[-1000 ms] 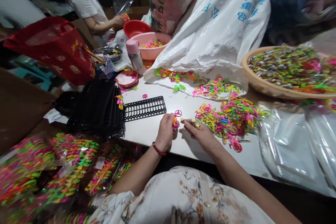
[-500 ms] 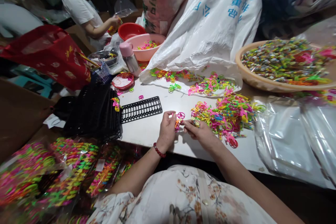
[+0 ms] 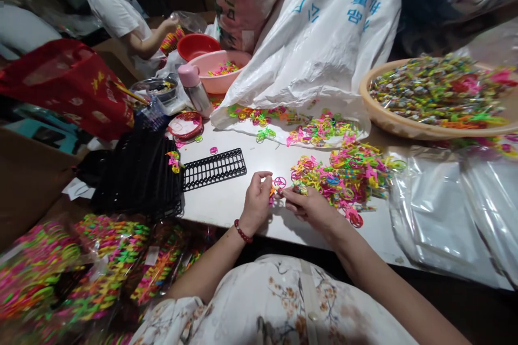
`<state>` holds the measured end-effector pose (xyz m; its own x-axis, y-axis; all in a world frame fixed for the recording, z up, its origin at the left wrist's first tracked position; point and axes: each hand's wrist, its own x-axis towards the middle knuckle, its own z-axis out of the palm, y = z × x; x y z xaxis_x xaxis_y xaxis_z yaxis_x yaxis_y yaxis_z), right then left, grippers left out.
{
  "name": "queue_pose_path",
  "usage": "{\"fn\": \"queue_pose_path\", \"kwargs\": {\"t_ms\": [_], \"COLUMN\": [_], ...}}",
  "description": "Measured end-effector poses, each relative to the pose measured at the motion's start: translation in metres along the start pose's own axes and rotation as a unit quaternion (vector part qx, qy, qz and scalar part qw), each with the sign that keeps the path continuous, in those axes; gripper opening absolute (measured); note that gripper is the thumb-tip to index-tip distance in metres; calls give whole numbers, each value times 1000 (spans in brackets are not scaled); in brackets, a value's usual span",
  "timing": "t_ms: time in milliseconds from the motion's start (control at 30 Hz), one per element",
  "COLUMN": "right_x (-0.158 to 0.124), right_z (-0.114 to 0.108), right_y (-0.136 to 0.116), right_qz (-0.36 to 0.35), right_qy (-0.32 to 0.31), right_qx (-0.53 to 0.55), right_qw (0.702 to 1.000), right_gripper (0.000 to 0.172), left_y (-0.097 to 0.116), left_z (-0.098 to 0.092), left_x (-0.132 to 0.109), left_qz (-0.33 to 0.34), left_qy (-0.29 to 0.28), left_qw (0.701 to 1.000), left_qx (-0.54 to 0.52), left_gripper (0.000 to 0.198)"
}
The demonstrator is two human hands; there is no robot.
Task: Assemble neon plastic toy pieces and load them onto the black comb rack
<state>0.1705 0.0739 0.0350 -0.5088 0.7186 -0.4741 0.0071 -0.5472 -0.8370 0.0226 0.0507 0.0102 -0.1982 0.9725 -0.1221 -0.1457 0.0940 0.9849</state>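
Observation:
My left hand (image 3: 257, 200), with a red bead bracelet on its wrist, is closed in a pinch on a small pink and orange plastic toy bicycle (image 3: 279, 182). A round pink wheel stands up from its fingertips. My right hand (image 3: 311, 207) is closed too, its thumb and finger meeting the same toy from the right. A small yellowish piece (image 3: 300, 189) shows at its fingers; its kind is unclear. Just past my right hand lies a heap of bright plastic toys (image 3: 348, 172). Left of my hands a black slotted rack (image 3: 214, 168) rests flat on the white table (image 3: 226, 205).
Black racks (image 3: 137, 178) are stacked at left, above bagged toys (image 3: 109, 264). Behind are a white sack (image 3: 307, 54) spilling toys, a steel flask (image 3: 196, 91), and a pink basin (image 3: 222, 83). A wide basket (image 3: 404, 126) and plastic bags (image 3: 437, 205) fill the right. A co-worker (image 3: 117, 16) sits far left.
Both my hands stay together at the toy, with only small finger movement. The whole view has shifted slightly. The co-worker's hand has risen a little beside a clear bag.

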Motion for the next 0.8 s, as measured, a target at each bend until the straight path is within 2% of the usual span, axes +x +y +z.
{"fn": "queue_pose_path", "kwargs": {"t_ms": [100,300,433,533,667,800], "right_x": [0,2,2,3,3,-3], "right_z": [-2,-5,-5,-6,-3,6], "right_y": [-1,2,6,8,8,4], "right_qz": [3,-27,-37,-29,-33,-91], "right_qy": [-5,27,27,17,44,79], "right_qx": [36,26,11,-6,-103,-246], "right_qw": [999,999,999,999,993,962], "right_gripper": [46,42,41,43,46,53], "left_y": [-4,1,5,5,4,4], "left_z": [6,11,9,5,-1,1], "left_x": [5,6,2,1,2,-1], "left_qz": [-37,-12,-1,16,51,50], "left_qy": [-9,31,17,7,11,20], "left_qw": [998,999,999,1000,994,987], "left_qx": [-52,-40,-28,18,92,148], "left_gripper": [35,36,34,31,27,26]}}
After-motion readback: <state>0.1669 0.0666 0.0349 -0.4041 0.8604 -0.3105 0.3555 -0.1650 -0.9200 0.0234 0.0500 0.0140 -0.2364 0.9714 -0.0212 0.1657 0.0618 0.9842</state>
